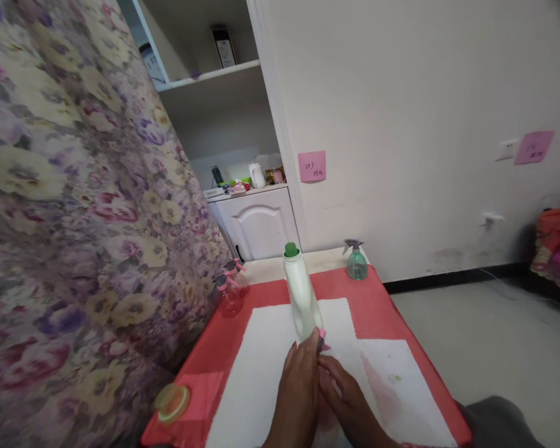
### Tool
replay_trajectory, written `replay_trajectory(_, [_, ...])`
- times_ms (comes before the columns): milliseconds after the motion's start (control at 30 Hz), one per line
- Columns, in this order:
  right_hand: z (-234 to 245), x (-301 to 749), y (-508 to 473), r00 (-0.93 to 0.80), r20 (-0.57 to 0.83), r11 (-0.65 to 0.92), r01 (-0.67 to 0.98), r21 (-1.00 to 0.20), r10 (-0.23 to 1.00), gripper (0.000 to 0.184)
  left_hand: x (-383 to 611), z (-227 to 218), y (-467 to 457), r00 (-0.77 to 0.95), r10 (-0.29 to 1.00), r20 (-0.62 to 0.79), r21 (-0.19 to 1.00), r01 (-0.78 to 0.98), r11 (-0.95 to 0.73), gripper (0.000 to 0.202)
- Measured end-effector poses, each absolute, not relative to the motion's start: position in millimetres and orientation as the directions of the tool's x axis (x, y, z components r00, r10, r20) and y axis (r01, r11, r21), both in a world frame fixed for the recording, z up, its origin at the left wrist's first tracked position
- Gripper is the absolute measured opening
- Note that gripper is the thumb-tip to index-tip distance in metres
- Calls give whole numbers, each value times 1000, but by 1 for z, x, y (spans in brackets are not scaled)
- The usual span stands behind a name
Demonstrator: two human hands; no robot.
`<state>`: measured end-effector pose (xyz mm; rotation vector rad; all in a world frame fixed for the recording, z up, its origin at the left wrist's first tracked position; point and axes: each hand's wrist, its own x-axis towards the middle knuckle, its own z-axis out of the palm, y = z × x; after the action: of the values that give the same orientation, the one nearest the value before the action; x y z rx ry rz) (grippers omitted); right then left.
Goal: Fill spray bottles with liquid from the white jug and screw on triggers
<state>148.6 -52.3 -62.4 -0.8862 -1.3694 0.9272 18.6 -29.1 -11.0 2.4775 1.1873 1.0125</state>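
Note:
My left hand (297, 386) and my right hand (344, 393) are close together over the white cloth (256, 354), fingers closed around one small item. It looks like a spray bottle (322, 335); a pink tip and a dark part stick out above my fingers, and most of it is hidden. Directly beyond my hands stands a tall pale-green plastic bottle (303, 292) with an open neck, a green piece showing at its mouth. I cannot tell whether my left fingertips touch it.
Two pink-necked spray bottles (231, 300) stand at the table's left edge, a green spray bottle (356, 264) at the far right corner. A yellowish round lid (172, 403) lies front left. A stained white sheet (401, 379) covers the right side. The floral curtain (98, 249) borders the left.

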Motion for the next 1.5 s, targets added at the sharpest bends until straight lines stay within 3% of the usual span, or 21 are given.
replay_trajectory(167, [-47,143,-47,-34,419,416,-73,-906,907,24,18,-6,-29,463,735,495,441,595,-672,60])
replay_trajectory(400, [-42,130,-50,218,264,267,15,-964,940,12,20,-10,-29,416,768,487,491,597,-635,57])
replay_trajectory(633, [-56,119,-49,316,253,243,70,-967,915,16,21,-18,-27,369,797,479,535,597,-598,58])
replay_trajectory(900, [-63,120,-42,224,301,304,23,-952,927,29,17,-18,-24,374,782,499,564,545,-620,56])
replay_trajectory(1067, [-68,124,-40,84,435,436,3,-900,897,40,13,-10,-24,402,780,480,549,555,-624,54])
replay_trajectory(1233, [-62,116,-44,263,191,198,0,-980,946,35,15,-12,-26,426,765,482,493,590,-639,52])
replay_trajectory(1300, [-58,114,-46,316,159,167,1,-986,936,32,16,-16,-27,419,752,509,474,593,-651,52])
replay_trajectory(1500, [-56,124,-46,123,375,384,-62,-921,919,36,16,-13,-29,419,768,485,508,579,-637,52])
